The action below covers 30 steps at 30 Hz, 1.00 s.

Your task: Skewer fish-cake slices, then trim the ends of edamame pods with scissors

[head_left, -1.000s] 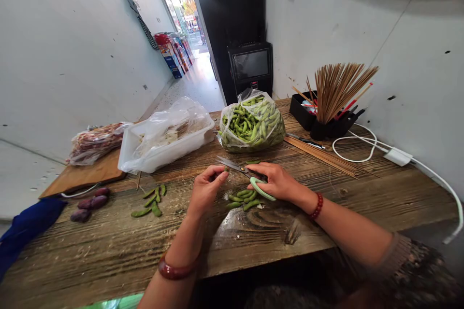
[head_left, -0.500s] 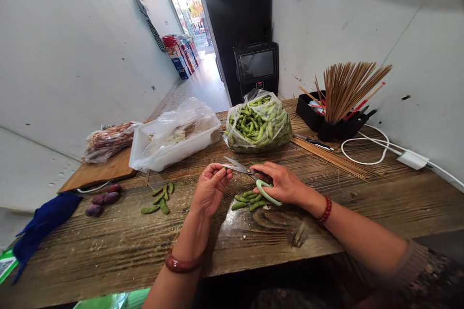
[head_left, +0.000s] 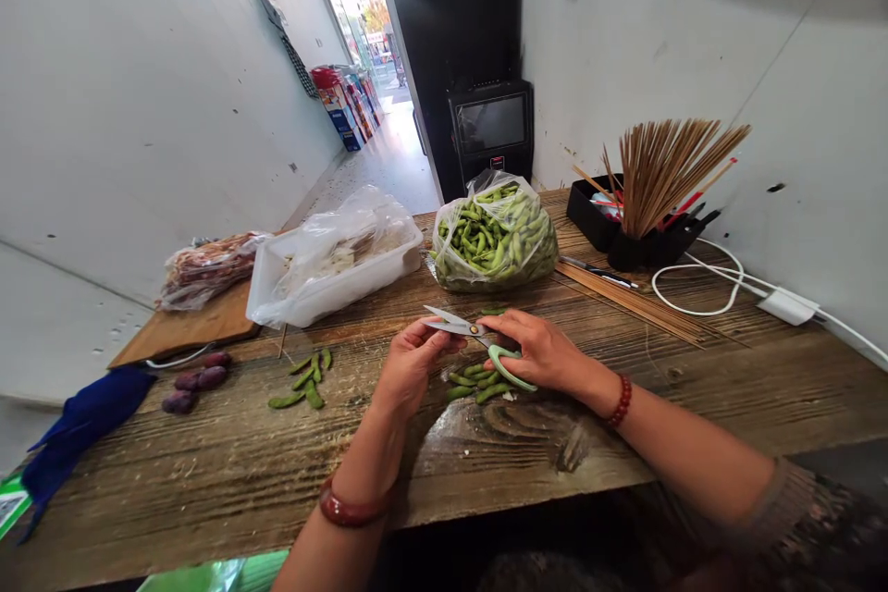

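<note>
My right hand [head_left: 545, 353] is wrapped round the pale green handles of a pair of scissors [head_left: 460, 327], whose blades point left and stand slightly apart. My left hand [head_left: 409, 368] pinches an edamame pod at the blades; fingers and metal hide nearly all of it. Beneath the scissors, several green pods [head_left: 478, 381] lie in a small heap on the wooden table [head_left: 291, 481]. Another group of pods [head_left: 309, 381] rests to the left of my left hand. Just beyond the scissors stands a clear plastic bag full of edamame [head_left: 494, 236].
A white tub [head_left: 333, 291] with plastic over its contents sits at the back left, beside bagged meat [head_left: 212, 270] on a cutting board [head_left: 191, 333]. Purple-red oval produce [head_left: 201, 379] and a blue cloth [head_left: 90, 435] lie left. Skewers [head_left: 666, 176] stand in a black holder, back right.
My left hand has shifted slightly right, its fingers now farther under the scissor blades. The blades have tilted and moved a little left. My right hand has hardly moved.
</note>
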### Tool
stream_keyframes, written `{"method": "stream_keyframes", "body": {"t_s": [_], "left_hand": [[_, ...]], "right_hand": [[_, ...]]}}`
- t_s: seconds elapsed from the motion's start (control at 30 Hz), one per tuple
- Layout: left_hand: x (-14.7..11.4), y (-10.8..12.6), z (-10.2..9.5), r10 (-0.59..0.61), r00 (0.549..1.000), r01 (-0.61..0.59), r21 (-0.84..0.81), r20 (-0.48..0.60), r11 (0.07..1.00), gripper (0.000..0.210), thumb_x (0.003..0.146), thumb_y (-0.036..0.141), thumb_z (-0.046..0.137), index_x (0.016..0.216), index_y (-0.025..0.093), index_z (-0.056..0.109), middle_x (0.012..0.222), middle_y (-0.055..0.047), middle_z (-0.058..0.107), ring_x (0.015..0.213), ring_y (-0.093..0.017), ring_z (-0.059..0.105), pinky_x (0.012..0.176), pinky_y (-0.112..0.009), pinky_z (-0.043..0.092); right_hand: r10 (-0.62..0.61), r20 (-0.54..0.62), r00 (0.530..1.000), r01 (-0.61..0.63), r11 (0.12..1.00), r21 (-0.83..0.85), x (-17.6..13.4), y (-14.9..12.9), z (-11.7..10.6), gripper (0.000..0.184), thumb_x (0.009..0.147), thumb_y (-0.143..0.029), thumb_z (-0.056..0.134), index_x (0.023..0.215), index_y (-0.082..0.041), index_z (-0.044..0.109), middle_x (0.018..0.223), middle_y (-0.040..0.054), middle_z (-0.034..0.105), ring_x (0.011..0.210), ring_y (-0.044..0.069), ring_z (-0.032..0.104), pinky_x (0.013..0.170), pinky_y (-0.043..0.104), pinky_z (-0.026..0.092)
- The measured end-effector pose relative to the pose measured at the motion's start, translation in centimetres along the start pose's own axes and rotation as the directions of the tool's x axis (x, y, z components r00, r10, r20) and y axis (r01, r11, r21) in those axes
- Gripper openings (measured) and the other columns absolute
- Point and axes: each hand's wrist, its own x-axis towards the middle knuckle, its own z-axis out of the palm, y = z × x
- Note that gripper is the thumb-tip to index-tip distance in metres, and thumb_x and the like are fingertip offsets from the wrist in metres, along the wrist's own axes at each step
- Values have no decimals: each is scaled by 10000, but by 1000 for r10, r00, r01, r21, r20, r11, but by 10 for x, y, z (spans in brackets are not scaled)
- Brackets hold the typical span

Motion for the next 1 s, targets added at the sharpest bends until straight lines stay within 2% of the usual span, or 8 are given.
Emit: {"method": "stream_keyframes", "body": {"t_s": [0.1,0.2,0.3,0.43,0.67,0.87,1.0], "left_hand": [[1,-2,-1,33,999,-33,-16,-28,999,318,613,332,850,851,160,727,864,-44,736,742,-166,675,770,-309,526],[3,-3,-4,84,995,-86,-26,-62,996,311,584,320,867,824,171,736,815,-21,722,709,-128,635,720,-253,496],[4,-4,-5,115,992,-116,-6,-53,993,300,580,313,870,814,175,743,774,-7,700,651,-95,578,654,-214,450],[4,-6,-6,132,990,-131,23,-50,991,284,591,309,861,820,189,743,789,-9,694,667,-105,555,654,-225,427],[2,-5,-6,204,979,-204,232,25,951,151,720,291,762,822,185,731,749,-6,637,670,-118,498,650,-238,391],[2,-2,-4,249,968,-247,299,34,922,149,733,301,742,830,187,742,839,-32,678,801,-166,568,764,-271,427],[2,0,-3,243,969,-241,340,36,909,144,744,292,734,833,178,741,839,-32,688,815,-169,582,784,-273,429]], "right_hand": [[-9,-11,1000,9,999,-33,0,-1,-2,560,818,-392,695,1315,-197,524,974,65,608,818,185,576,741,297,478],[-31,-25,999,30,999,-41,0,-3,-4,574,810,-403,701,1316,-201,519,977,66,601,821,186,570,746,297,473],[-38,-31,999,37,999,-36,0,-5,-6,564,815,-401,698,1311,-196,521,974,68,600,817,185,567,746,298,471],[-36,-25,999,36,999,-20,0,-5,-6,560,814,-399,701,1304,-187,532,962,68,603,804,184,565,731,300,468],[-13,-2,1000,13,996,89,0,-3,-4,570,797,-398,723,1303,-204,547,944,54,617,785,167,576,728,286,476],[-7,0,1000,7,996,91,-1,1,-2,566,810,-406,707,1311,-195,548,925,50,617,771,161,575,726,283,474],[-17,-4,1000,17,997,81,-1,1,-2,540,821,-394,697,1303,-196,556,931,53,620,767,159,578,719,277,471]]}}
